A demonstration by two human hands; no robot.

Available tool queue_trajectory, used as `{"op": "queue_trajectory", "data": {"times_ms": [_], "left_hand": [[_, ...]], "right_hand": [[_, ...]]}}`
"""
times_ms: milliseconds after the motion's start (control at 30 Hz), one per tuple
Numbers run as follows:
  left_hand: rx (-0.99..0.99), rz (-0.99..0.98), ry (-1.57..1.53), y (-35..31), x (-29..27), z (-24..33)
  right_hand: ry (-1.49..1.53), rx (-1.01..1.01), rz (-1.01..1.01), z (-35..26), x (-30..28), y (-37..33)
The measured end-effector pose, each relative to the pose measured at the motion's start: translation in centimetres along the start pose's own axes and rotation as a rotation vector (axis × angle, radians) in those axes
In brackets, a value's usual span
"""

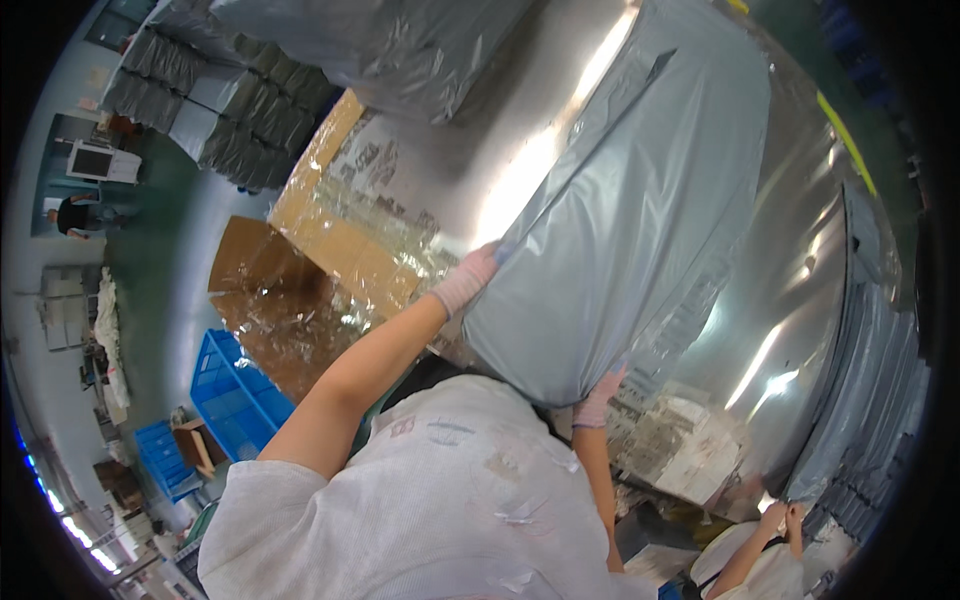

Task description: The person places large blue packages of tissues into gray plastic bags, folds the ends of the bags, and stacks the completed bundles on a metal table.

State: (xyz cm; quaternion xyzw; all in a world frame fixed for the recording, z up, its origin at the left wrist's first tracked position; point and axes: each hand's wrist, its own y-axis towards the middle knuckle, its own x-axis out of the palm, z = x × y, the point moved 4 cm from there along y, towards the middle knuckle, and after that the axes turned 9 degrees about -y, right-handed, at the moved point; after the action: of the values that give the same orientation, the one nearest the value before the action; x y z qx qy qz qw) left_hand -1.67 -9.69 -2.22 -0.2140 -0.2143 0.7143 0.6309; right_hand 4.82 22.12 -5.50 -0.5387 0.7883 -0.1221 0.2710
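Left hand (468,281) and right hand (601,396) grip the grey plastic sheet (625,225), fingers closed on its edges. Shirt (420,510) markings are illegible.

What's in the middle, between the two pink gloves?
The near end of the big shiny grey plastic lies between the left grip and the right grip. You can see it in the head view.

"What's lying there?"
"A long, glossy grey plastic sheet (620,230), on the shiny metal tabletop (775,335), stretching from near the middle of the view toward one o'clock."
"Smooth?"
"Not quite. Creases fan upward from its six-o'clock end, which narrows to a rounded corner. A long fold runs along its ten-o'clock side."
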Motion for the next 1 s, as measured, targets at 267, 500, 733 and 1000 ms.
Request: {"op": "queue_trajectory", "data": {"times_ms": [267, 500, 733, 1000], "left_hand": [[0.057, -0.328, -0.282, -4.5, 1.3, 6.3], [0.203, -0.591, -0.401, -8.9, 0.8, 13.6], [0.333, -0.689, -0.536, -12.1, -1.5, 20.9], [0.469, -0.688, -0.665, -16.6, -7.6, 26.8]], "right_hand": [[-0.034, -0.171, -0.168, -1.1, 0.2, 0.0], [0.569, 0.214, -0.473, -11.0, 0.0, -5.9], [0.538, -0.020, -0.416, -19.6, -1.4, -9.1], [0.243, -0.550, -0.280, -26.8, 0.1, -12.8]]}}
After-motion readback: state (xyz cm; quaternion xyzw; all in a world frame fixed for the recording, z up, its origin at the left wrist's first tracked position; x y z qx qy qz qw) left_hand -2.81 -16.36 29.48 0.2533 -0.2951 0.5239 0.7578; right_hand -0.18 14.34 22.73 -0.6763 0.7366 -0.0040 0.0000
